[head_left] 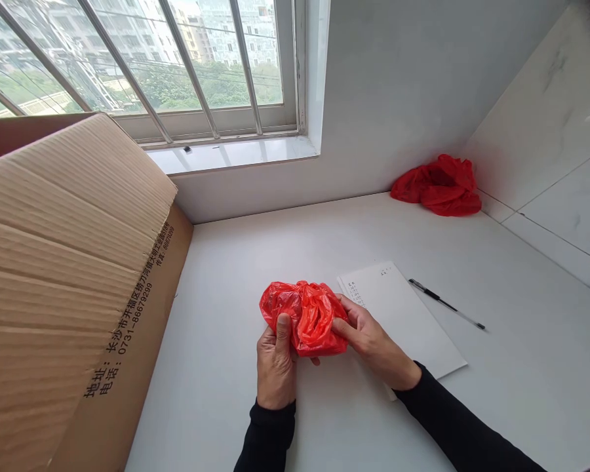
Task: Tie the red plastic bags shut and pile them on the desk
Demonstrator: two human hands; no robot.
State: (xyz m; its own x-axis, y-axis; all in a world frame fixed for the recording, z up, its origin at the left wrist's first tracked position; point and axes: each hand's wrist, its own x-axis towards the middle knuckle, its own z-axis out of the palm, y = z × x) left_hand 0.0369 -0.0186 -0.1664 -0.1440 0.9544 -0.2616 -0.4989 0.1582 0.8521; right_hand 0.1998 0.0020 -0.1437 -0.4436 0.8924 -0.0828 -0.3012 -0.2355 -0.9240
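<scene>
A crumpled red plastic bag (319, 321), gathered into a bundle, is held between my two hands over the white table. My left hand (276, 360) grips its left side, thumb on top and fingers underneath. On the right side, my right hand (366, 337) pinches the bag, with the thumb in front and the other fingers behind it. Whether anything lies inside the bag cannot be seen. Partly behind my right hand and forearm is a white notepad (413, 321) with small handwriting near its top.
A black pen (445, 303) lies right of the notepad. Another red plastic bag (440, 187) sits in the far right corner against the wall. A large cardboard box (78, 275) with open flaps takes up the left side. Behind is a barred window (211, 121) with a sill.
</scene>
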